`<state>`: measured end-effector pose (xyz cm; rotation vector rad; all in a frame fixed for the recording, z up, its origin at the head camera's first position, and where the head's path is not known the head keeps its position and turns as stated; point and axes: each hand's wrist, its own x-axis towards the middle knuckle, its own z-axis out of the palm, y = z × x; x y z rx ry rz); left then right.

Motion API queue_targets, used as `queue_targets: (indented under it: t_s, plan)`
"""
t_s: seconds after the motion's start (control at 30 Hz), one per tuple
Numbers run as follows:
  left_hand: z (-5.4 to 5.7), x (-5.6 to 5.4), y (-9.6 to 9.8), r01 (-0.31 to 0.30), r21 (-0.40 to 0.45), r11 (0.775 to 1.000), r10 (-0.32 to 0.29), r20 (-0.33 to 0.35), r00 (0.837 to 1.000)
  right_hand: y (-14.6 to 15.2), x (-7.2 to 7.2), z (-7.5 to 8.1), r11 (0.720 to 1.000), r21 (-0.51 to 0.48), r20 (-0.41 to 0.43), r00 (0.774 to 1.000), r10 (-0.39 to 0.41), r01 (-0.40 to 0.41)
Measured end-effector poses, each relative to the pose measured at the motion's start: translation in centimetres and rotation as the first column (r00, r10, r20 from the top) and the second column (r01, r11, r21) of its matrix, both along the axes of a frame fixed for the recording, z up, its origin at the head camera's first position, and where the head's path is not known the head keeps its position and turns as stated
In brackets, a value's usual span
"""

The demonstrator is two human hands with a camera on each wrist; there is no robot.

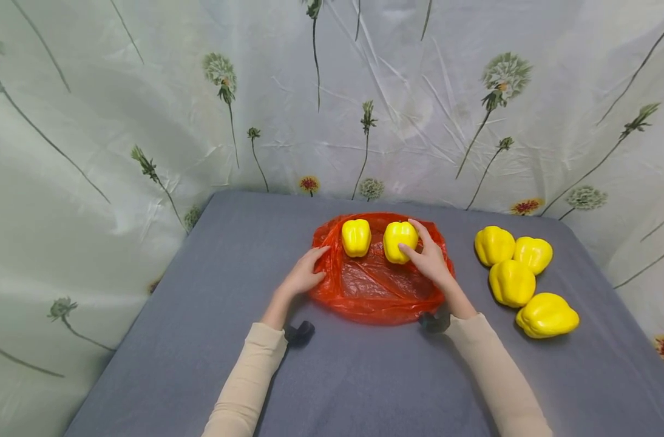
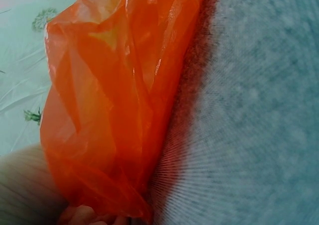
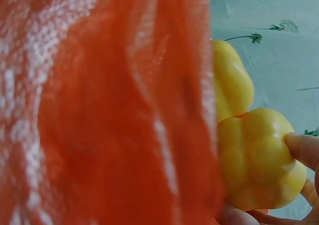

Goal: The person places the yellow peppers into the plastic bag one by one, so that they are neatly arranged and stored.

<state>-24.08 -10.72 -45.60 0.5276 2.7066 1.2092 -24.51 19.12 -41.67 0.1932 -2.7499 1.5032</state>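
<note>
A red plastic bag lies on the grey cloth with its mouth spread open upward. One yellow bell pepper sits inside it, toward the back left. My right hand grips a second yellow bell pepper over the bag's right half, thumb in front and fingers behind. In the right wrist view the held pepper shows beside the other one, partly covered by the bag's side. My left hand holds the bag's left rim between thumb and fingers. The left wrist view is mostly the bag's crinkled wall.
Several more yellow bell peppers are grouped on the grey cloth to the right of the bag. Behind the table hangs a pale curtain printed with flowers. Dark wrist devices sit under both wrists.
</note>
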Motion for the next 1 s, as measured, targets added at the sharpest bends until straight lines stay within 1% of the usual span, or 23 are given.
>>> queue_targets:
  t_s: [0.17, 0.4, 0.5, 0.73, 1.0]
  plan:
    - [-0.2, 0.0, 0.0, -0.004, -0.004, 1.000, 0.004, 0.005, 1.000, -0.7, -0.5, -0.5, 1.000, 0.002, 0.005, 1.000, 0.002, -0.002]
    - [-0.3, -0.1, 0.0, 0.013, -0.008, 1.000, -0.013, -0.049, 0.999, -1.3, -1.0, -0.8, 0.999, 0.047, 0.000, 1.000, 0.000, 0.000]
    - [-0.3, -0.1, 0.1, 0.013, -0.003, 1.000, -0.013, -0.055, 0.998, -1.5, -1.2, -1.0, 0.999, 0.049, 0.000, 1.000, 0.004, -0.004]
    - [-0.4, -0.1, 0.1, 0.010, 0.003, 1.000, -0.010, -0.031, 0.999, -2.0, -1.4, -1.0, 0.999, 0.037, 0.000, 1.000, 0.027, -0.027]
    - [-0.2, -0.1, 0.0, 0.017, -0.004, 1.000, -0.017, -0.026, 1.000, -2.4, -1.7, -0.9, 0.994, 0.095, 0.000, 0.998, 0.055, -0.054]
